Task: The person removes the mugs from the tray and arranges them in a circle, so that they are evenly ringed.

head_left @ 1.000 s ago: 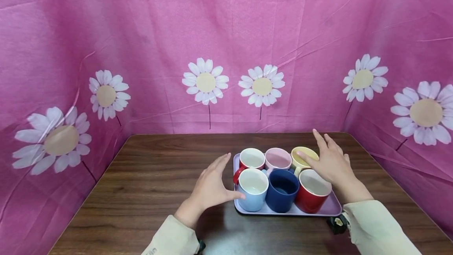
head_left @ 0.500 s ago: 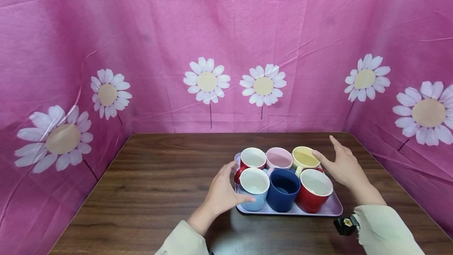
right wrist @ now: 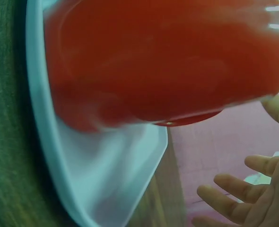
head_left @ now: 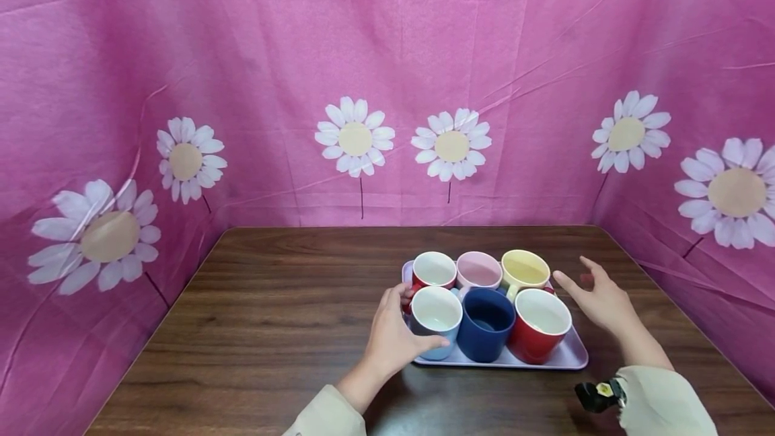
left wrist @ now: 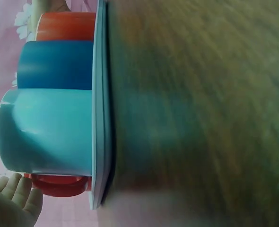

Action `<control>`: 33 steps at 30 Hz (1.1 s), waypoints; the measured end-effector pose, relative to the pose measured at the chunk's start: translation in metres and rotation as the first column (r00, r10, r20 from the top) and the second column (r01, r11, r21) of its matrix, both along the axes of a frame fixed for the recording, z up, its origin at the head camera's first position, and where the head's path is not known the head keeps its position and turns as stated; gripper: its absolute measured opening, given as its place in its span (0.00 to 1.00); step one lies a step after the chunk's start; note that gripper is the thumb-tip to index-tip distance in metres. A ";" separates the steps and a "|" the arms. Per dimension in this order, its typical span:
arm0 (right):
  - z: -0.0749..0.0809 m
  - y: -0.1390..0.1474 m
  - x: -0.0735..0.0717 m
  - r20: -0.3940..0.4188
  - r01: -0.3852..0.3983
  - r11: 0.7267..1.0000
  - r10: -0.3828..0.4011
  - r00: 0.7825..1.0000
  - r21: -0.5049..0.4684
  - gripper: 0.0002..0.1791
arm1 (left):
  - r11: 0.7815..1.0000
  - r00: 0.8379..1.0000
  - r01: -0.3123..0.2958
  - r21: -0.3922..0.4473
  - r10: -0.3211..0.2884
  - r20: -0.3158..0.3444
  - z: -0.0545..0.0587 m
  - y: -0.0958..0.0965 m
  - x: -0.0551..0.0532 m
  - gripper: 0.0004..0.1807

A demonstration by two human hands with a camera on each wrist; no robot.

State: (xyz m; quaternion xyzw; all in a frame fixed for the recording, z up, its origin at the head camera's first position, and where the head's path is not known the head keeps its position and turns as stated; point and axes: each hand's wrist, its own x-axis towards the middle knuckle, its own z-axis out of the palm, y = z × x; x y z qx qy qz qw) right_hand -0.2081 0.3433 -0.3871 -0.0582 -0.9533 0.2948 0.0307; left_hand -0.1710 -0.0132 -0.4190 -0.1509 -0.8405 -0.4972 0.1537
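A lilac tray [head_left: 574, 355] bears several mugs in two rows. In the front row are a light blue mug [head_left: 436, 309], a dark blue mug [head_left: 484, 338] and a red mug [head_left: 535, 340]. Behind them stand a red mug with white inside [head_left: 434, 268], a pink mug [head_left: 480, 271] and a yellow mug [head_left: 525, 269]. My left hand [head_left: 396, 338] is spread around the light blue mug, thumb in front; the left wrist view shows thumb and fingers apart from it. Right of the yellow and front red mugs, my right hand [head_left: 605, 301] hovers with fingers spread.
The tray lies right of centre on a dark wooden table [head_left: 272, 315]. A pink curtain [head_left: 272, 86] printed with daisies encloses the table's back and sides. A small black device [head_left: 599, 395] is strapped at my right wrist.
My left hand has moved right, closer around the light blue mug. My right hand has drawn back to the right and lower, off the yellow mug. The mugs stay on the tray.
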 end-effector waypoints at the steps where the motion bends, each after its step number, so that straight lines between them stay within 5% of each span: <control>1: -0.002 0.002 0.001 0.007 0.003 1.000 -0.003 1.000 -0.010 0.50 | 1.000 1.000 -0.003 0.004 0.003 0.002 -0.001 0.001 0.000 0.54; 10: -0.024 0.016 0.007 0.073 -0.020 0.986 0.033 0.997 -0.166 0.49 | 0.999 0.999 -0.032 0.013 0.032 0.018 -0.006 0.007 0.001 0.50; 22: -0.042 0.024 0.013 0.192 0.045 0.881 0.053 0.980 -0.470 0.43 | 0.992 0.992 -0.125 0.028 0.125 0.031 -0.013 0.017 0.002 0.50; 26: -0.047 0.028 0.014 0.218 0.064 0.863 0.054 0.974 -0.502 0.42 | 0.987 0.987 -0.158 0.040 0.157 0.034 -0.013 0.021 0.003 0.51; 33: -0.056 0.032 0.016 0.195 0.029 0.876 0.075 0.978 -0.481 0.35 | 0.975 0.975 -0.223 0.021 0.223 -0.012 -0.017 0.030 0.003 0.51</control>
